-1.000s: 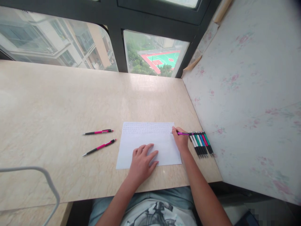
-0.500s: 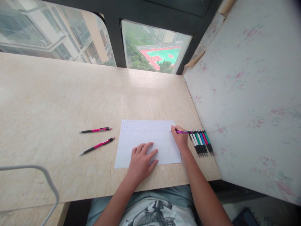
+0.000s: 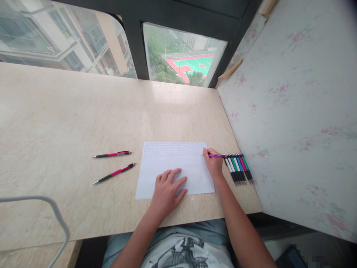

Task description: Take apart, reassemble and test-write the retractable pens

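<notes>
— And where's the paper (image 3: 167, 163)?
— Just below the middle of the frame, under the left hand (image 3: 169, 188)! That one lies spread on its lower part, fingers apart, gripping nothing.
— The right hand (image 3: 214, 163)?
— Over the paper's right edge, pinched around a purple pen (image 3: 218, 156), tip near the lowest written line! The two hands are well apart.
— Neighbours?
— Right of centre, a row of pens (image 3: 237, 169) just beside the right hand; centre-left, two pink-and-black pens (image 3: 117, 172), near the paper!
</notes>
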`<state>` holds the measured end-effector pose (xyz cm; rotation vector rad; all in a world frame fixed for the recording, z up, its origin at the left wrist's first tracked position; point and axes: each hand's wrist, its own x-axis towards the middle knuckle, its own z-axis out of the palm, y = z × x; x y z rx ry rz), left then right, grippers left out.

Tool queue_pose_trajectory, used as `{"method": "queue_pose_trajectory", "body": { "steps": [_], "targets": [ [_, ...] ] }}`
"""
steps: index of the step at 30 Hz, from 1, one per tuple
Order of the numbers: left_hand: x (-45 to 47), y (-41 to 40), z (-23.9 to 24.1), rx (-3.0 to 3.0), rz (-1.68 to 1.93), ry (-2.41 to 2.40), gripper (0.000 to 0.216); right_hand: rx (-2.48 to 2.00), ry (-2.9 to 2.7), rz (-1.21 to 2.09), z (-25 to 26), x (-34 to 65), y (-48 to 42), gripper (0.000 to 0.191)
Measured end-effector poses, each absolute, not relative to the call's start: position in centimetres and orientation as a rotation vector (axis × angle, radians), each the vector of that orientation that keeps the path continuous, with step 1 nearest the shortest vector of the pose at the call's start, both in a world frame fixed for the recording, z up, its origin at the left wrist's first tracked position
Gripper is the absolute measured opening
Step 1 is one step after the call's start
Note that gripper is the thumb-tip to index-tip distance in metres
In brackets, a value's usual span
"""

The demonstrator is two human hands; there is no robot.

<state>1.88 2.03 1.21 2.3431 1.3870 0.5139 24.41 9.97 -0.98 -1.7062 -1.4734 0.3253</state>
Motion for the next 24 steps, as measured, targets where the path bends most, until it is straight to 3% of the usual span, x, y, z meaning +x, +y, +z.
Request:
{"method": "queue_pose_trajectory", "body": {
  "steps": [15,24],
  "targets": [
    [1.9,2.0,1.3,2.354,0.581,1.376,0.032,-1.753,-1.544,0.19,-1.4,24.9,10.2,0.042],
    [1.8,2.0,1.3,2.349,0.547,1.377,0.033,-1.739,-1.379,0.322,-1.3,25.5,10.2,0.039]
  ]
}}
